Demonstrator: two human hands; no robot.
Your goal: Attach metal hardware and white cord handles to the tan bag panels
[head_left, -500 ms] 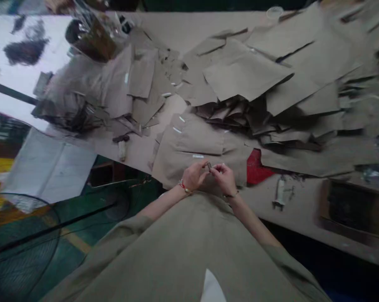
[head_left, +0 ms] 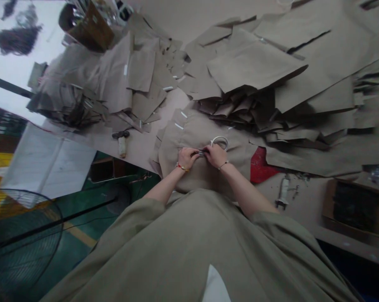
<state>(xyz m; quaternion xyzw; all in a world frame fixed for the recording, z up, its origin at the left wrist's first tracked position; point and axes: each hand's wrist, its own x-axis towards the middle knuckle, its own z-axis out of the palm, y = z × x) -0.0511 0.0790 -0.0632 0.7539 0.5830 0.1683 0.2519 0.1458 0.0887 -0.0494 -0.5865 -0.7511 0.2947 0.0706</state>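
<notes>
Small dark item (head_left: pixel 201 153), too small to identify: left hand (head_left: pixel 187 158) and right hand (head_left: pixel 216 155) are both closing on it, gripping it between their fingertips over a tan cut panel (head_left: pixel 180 147). White tape roll (head_left: pixel 220 137) is lying on the panel, just beyond the right hand.

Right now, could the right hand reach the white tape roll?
Probably yes: the right hand sits just below the white tape roll with nothing between them, though it pinches a small dark item with the left hand.
</notes>
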